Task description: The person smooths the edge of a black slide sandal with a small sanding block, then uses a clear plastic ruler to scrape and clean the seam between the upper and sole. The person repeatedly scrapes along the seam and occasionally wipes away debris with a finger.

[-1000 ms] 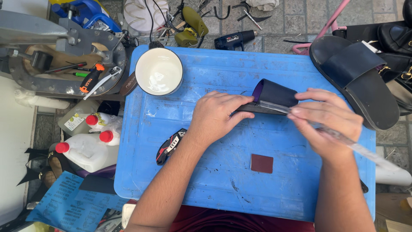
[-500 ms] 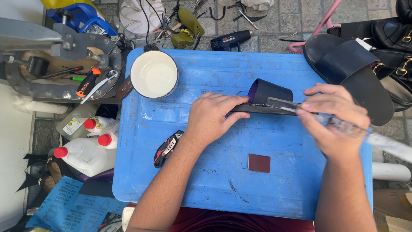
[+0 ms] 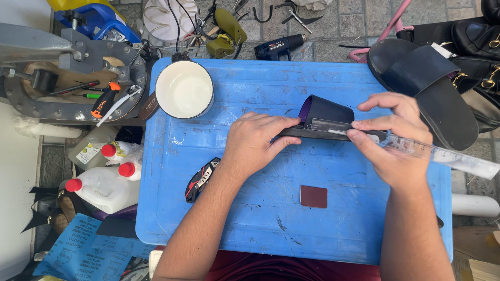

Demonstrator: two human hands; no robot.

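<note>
A blue plastic worktop (image 3: pixel 250 229), scuffed and scratched, carries everything the hands deal with. Beyond the right hand (image 3: pixel 393 143), off the worktop's far right corner, lies a large black slide sandal (image 3: pixel 424 86). Beyond the left hand (image 3: pixel 255 143) and a little to its left stands a round white bowl (image 3: pixel 184 89). Between the two hands rests a black sandal sole with an arched strap (image 3: pixel 325 117) (purple shows inside the arch). The left hand lies flat on the near end of that sole, fingers together and pressing it down. The right hand presses a clear plastic ruler (image 3: pixel 437 152) against the strap's side, thumb and fingertips pinching the ruler near its end; the rest of the ruler runs out past the right hand over the worktop's edge. Just left of the left forearm lies a small black and red tool (image 3: pixel 200 180). Nearer the person than the hands, about midway between the wrists, sits a small dark red square patch (image 3: pixel 313 196).
</note>
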